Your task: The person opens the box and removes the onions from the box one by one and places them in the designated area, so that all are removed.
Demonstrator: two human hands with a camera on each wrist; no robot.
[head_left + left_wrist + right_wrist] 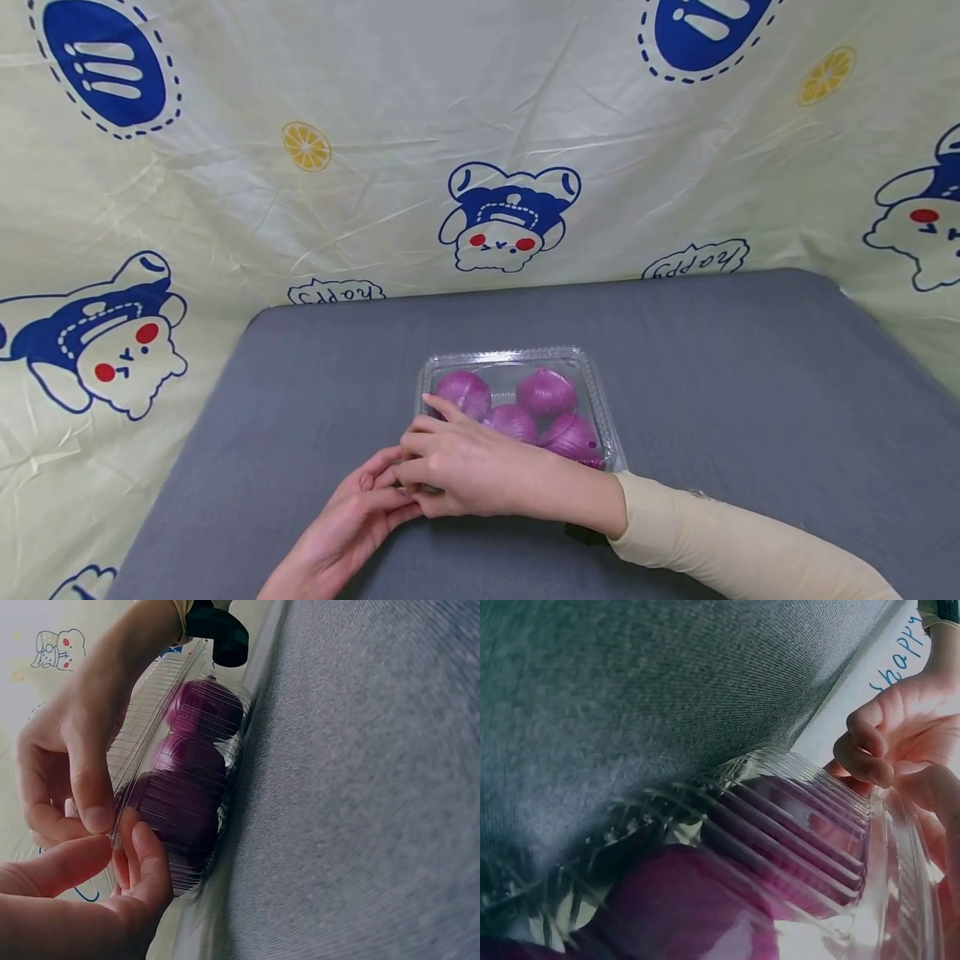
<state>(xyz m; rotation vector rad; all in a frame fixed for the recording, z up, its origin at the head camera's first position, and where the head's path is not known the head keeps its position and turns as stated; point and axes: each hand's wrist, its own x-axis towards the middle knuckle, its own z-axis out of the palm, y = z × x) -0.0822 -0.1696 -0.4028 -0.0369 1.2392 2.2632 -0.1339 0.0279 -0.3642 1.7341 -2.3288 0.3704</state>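
A clear plastic box (517, 358) with a ribbed side holds several purple onions (546, 392) on the grey table. At its near left corner both hands meet. My left hand (352, 517) pinches the box's rim between thumb and fingers, as the left wrist view shows (112, 900). My right hand (465, 467) reaches across the front of the box, and its thumb and fingers pinch the rim beside the left fingertips. In the right wrist view the ribbed wall of the box (795, 840) stands close, with an onion (682, 907) behind it.
The grey table (712, 375) extends on both sides of the box. Behind it hangs a pale curtain (375, 208) with blue cartoon prints and orange slices. A dark band (225, 637) is on the right wrist.
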